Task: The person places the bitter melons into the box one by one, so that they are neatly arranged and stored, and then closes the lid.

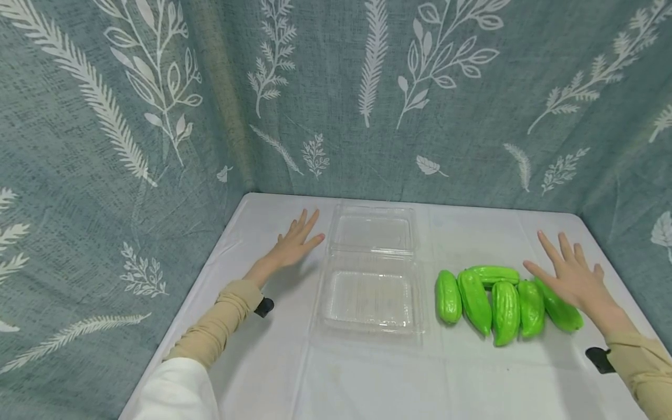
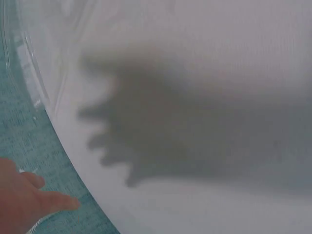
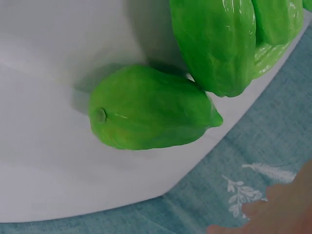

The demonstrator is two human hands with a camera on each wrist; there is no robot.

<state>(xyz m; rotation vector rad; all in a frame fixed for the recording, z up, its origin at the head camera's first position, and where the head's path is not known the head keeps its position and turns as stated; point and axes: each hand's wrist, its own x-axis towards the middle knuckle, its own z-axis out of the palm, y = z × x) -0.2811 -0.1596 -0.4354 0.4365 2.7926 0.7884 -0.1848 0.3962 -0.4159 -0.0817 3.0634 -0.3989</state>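
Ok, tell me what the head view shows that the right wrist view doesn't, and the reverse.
Only the head view shows the open clear clamshell container, the left hand flat beside it, and all six green gourds in their cluster. Only the right wrist view shows the stem end of one gourd close up. Both show the green gourds on the white table, the leaf-print cloth, and part of the right hand with nothing in it.

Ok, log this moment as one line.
left hand open beside clear clamshell box | right hand open over green gourds | box open, empty
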